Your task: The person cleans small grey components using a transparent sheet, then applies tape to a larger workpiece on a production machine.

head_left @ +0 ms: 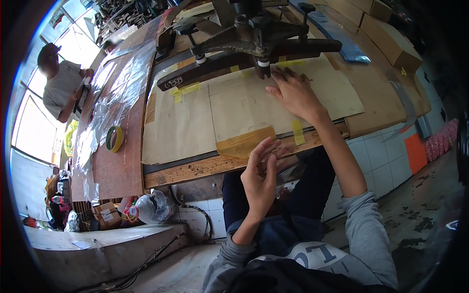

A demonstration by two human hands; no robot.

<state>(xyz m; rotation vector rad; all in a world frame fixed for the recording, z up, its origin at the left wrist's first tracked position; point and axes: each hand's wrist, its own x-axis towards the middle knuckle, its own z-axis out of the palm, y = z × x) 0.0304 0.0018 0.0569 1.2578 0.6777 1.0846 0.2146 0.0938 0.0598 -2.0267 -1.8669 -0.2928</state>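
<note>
Clear plastic (282, 150) is at my left hand (260, 178), by the wooden front edge (195, 176); whether fingers and thumb pinch it I cannot tell. Beyond, my right hand (295, 95) lies over the pale sheet (234, 110), fingers spread, their tips close to the dark press bar (215, 71). Leftward, the sheet offers open room; past its edge sits a tape roll (119, 138).

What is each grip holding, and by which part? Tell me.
The left grip seems to hold clear plastic film, near its left side; exact contact is unclear. The right grip, over the tan sheet, holds nothing visible.
</note>
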